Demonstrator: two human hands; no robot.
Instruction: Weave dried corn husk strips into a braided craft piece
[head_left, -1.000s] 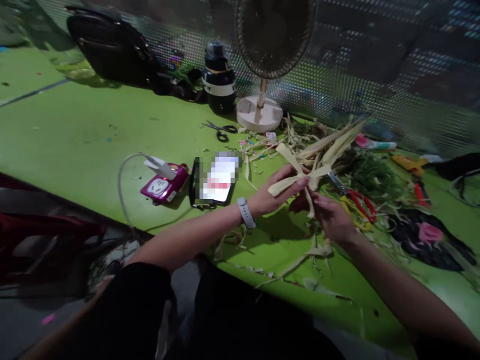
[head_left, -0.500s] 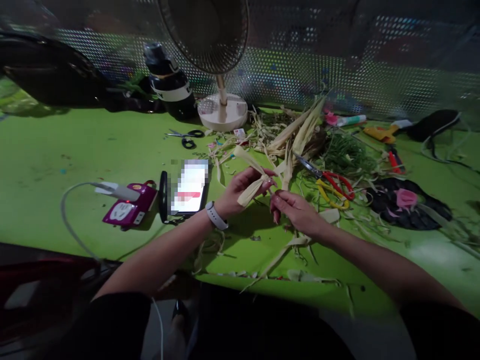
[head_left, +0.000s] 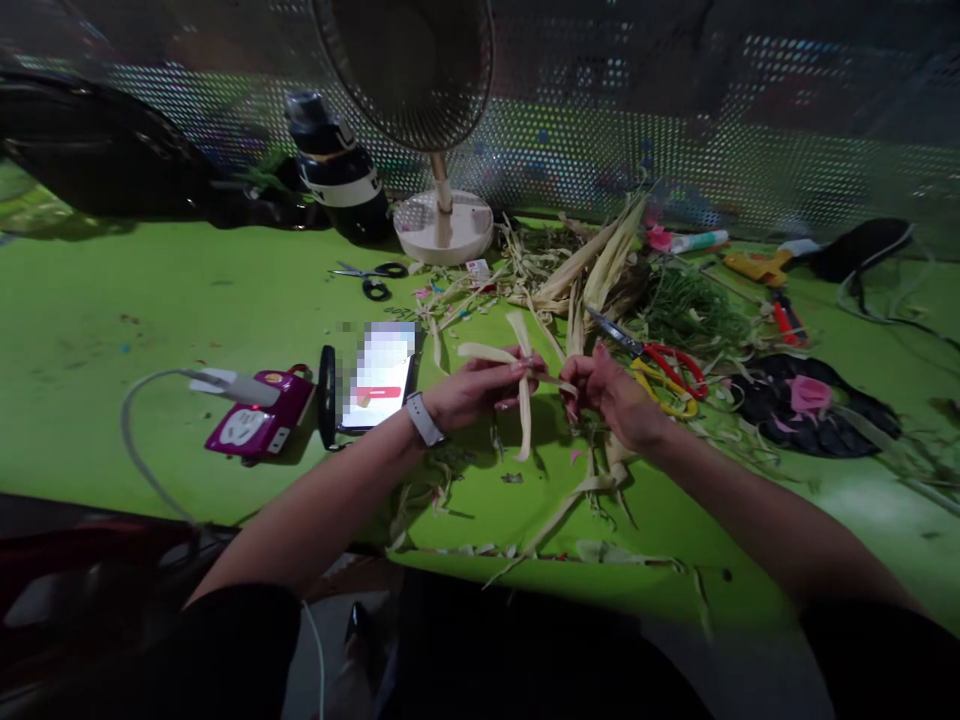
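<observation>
Pale strips of corn husk (head_left: 524, 428) cross one another in front of me, above the green table (head_left: 247, 270). Where they meet, my left hand (head_left: 476, 390) pinches them between thumb and fingers. One narrow strip runs rightward to my right hand (head_left: 624, 402), whose curled fingers grip its end. Behind my right hand lie scissors with red and yellow handles (head_left: 664, 372), blades pointing up-left. A heap of dried corn husks (head_left: 592, 265) spreads over the table beyond both hands. The undersides of my fingers are hidden.
Left of my hands are a lit phone (head_left: 379, 375) and a purple power adapter (head_left: 262, 410) with a white cable. A fan (head_left: 442, 225), a dark bottle (head_left: 341, 175) and black-handled scissors (head_left: 375, 280) stand or lie farther back. At right are a black bundle (head_left: 847, 430) and a yellow glue gun (head_left: 757, 266).
My right hand has moved rightward, away from my left, drawing a husk strip out between them. The strips in my left hand have turned and now spread in a cross.
</observation>
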